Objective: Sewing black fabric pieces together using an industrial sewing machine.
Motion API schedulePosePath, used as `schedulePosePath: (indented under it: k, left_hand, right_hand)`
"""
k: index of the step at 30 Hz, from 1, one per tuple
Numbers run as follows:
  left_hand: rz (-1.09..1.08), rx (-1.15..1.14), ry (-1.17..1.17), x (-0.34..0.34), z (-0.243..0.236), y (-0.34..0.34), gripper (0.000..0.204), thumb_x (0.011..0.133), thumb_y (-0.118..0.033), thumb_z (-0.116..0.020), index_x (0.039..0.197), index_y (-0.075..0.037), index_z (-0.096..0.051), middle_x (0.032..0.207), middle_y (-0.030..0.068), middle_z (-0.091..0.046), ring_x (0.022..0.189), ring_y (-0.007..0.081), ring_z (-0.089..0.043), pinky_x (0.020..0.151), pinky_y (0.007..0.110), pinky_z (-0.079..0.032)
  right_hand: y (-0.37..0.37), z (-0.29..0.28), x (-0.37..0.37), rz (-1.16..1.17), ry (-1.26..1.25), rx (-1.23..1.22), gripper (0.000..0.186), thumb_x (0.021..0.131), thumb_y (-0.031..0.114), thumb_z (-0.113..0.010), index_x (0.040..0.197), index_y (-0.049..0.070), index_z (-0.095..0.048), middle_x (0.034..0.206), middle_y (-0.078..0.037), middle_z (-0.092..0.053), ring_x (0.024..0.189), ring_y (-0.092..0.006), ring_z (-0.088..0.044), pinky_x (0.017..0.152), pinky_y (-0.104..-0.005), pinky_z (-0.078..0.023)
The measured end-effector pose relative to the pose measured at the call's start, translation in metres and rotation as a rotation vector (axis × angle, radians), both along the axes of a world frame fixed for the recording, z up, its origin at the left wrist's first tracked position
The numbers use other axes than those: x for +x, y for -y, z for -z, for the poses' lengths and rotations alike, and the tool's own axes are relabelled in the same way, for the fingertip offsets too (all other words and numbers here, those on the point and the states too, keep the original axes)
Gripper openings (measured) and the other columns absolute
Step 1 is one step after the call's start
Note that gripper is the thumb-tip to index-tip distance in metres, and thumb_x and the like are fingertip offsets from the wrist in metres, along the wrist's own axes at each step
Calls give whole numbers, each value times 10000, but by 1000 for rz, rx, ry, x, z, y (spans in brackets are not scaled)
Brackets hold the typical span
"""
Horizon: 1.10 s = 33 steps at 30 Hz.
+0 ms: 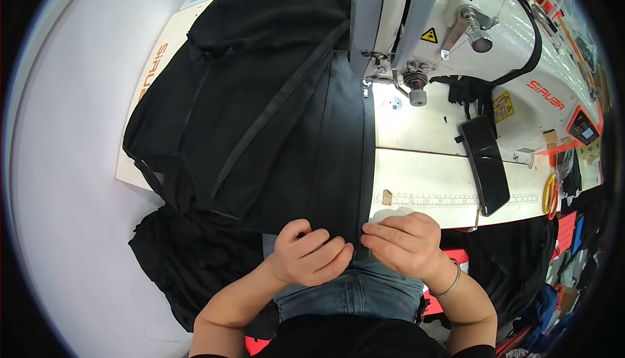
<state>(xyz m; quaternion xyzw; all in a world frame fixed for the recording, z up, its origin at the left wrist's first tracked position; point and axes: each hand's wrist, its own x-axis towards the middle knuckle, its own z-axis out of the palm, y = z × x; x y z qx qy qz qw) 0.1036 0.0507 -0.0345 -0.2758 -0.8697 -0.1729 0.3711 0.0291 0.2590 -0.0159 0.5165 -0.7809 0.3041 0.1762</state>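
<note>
A black garment (293, 136) spreads over the left part of the sewing table and hangs over its front edge. Its right edge, with a long folded strip, runs up under the presser foot (366, 89) of a white sewing machine (478, 13). At the near end of that edge, close to my lap, my left hand (312, 254) is closed on the black fabric with fingers curled. Just to its right, my right hand (405, 244) pinches the same edge between thumb and fingers. The fingertips of both hands nearly meet; the fabric between them is partly hidden.
A black phone (485, 166) lies on the white sewing table (423, 162), right of a printed ruler scale. Yellow-handled scissors (550, 194) are at the table's right end. More black fabric (176, 267) hangs below at left, and another dark pile (508, 260) lies at right.
</note>
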Motion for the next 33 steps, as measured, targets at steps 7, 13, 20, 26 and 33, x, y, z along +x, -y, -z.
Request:
schedulePosePath:
  k: [7, 13, 20, 26, 33]
  left_hand:
    - [6, 36, 3, -4, 0, -1, 142, 721, -109, -664, 853, -162, -664, 851, -51, -584, 743, 124, -523, 597, 281, -383]
    - [-20, 11, -16, -6, -4, -3, 180, 706, -118, -671, 869, -193, -687, 825, -71, -551, 718, 119, -492, 602, 279, -377]
    - [-1, 16, -18, -9, -7, -3, 179, 683, -133, -678, 844, -212, -684, 811, -79, -531, 722, 115, -486, 599, 276, -376]
    - [9, 14, -21, -10, -9, -3, 164, 688, -122, -666, 830, -205, -664, 814, -71, -535, 727, 118, -486, 609, 277, -405]
    - [46, -31, -5, -10, -12, -1, 149, 707, -116, -657, 841, -182, -657, 824, -58, -541, 731, 116, -483, 601, 273, -421]
  right_hand:
    - [-1, -2, -1, -19, -35, -7, 193, 695, 147, -684, 883, 140, -729, 984, 15, -714, 829, -104, -645, 599, -223, -467]
    - [0, -5, -2, -3, -69, -11, 170, 720, 136, -675, 881, 145, -727, 993, 18, -715, 832, -102, -643, 607, -216, -465]
    - [0, -13, -1, 2, -36, 7, 159, 723, 136, -681, 876, 144, -725, 987, 21, -715, 835, -101, -639, 609, -209, -458]
    - [3, -7, -1, -13, -32, -55, 230, 671, 161, -762, 894, 116, -721, 955, 0, -726, 761, -135, -634, 555, -248, -458]
    - [2, -10, 7, 9, -2, -41, 217, 693, 88, -715, 907, 59, -727, 954, -48, -725, 735, -148, -641, 545, -245, -506]
